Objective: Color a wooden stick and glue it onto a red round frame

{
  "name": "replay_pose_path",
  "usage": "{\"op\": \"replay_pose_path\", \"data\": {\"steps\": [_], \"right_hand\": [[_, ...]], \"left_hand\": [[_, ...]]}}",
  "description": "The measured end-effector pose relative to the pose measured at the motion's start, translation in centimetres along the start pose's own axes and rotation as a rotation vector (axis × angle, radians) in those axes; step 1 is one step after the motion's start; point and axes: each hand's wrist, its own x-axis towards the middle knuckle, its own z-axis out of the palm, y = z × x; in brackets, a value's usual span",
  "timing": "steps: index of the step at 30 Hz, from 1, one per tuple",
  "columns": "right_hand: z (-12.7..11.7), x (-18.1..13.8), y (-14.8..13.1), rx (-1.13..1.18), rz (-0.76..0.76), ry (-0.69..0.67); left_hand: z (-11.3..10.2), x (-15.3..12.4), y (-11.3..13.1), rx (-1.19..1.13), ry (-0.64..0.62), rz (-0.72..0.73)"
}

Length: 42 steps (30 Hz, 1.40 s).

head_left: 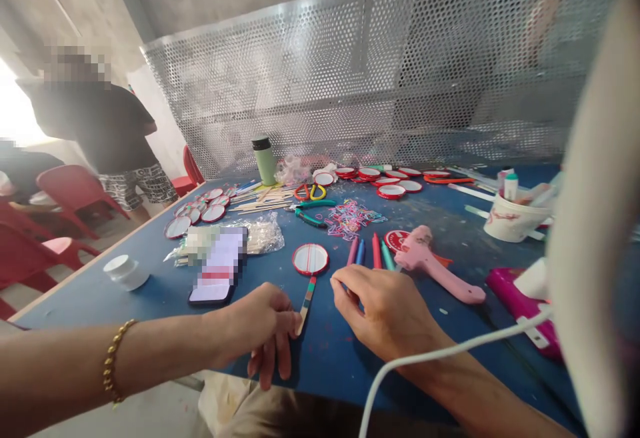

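My left hand (273, 328) pinches the lower end of a flat wooden craft stick (307, 301) between thumb and finger, its other fingers hanging loosely. Coloured bands of red, green and dark tones mark the stick's upper part. Its far end meets the rim of a round, red-rimmed jar lid (311, 260), lying with its pale inside up; whether they are joined I cannot tell. Just right of the lid, my right hand (375, 301) rests near the table with fingers curled and pressed together. What they hold, if anything, is hidden. Several coloured markers (377, 251) lie beyond it.
A pink glue gun (440, 268) lies at right, near a cup of pens (515, 215) and a white cable (450, 351). Phone (220, 265), white jar (125, 271), pliers (311, 215), more lids (391, 191) and a green bottle (264, 161) surround the work. A person (95, 125) stands left.
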Motion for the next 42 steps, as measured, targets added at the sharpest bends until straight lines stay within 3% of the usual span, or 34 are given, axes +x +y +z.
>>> {"op": "replay_pose_path", "data": {"steps": [8,13,14,16,18,22,25,29,34,42], "right_hand": [[-0.1,-0.1,0.2,0.000,-0.029,-0.006],[-0.4,0.1,0.1,0.011,-0.055,0.046],[-0.5,0.2,0.0,0.017,-0.059,0.052],[-0.6,0.2,0.0,0.031,-0.065,0.065],[-0.6,0.2,0.1,0.044,-0.080,0.089],[-1.0,0.2,0.6,0.025,-0.116,0.165],[-1.4,0.2,0.8,0.002,-0.136,0.178],[-1.5,0.2,0.3,0.088,-0.175,0.085],[-1.5,0.1,-0.4,0.137,-0.195,-0.038],[-2.2,0.3,-0.4,0.066,-0.205,-0.049]], "left_hand": [[-0.2,-0.2,1.4,0.189,0.002,-0.064],[-2.0,-1.6,2.6,0.432,0.018,-0.021],[-2.5,-2.0,3.1,0.555,0.085,0.032],[-3.6,-2.4,4.3,0.908,0.345,0.258],[-4.5,-2.1,5.5,1.195,0.510,0.476],[-5.7,0.4,7.2,1.384,0.368,0.657],[-6.3,3.0,7.7,1.405,0.250,0.672],[-6.6,5.1,7.6,1.393,0.170,0.665],[-6.5,5.4,7.4,1.354,0.133,0.712],[-7.4,3.6,8.3,1.400,0.220,0.628]]}}
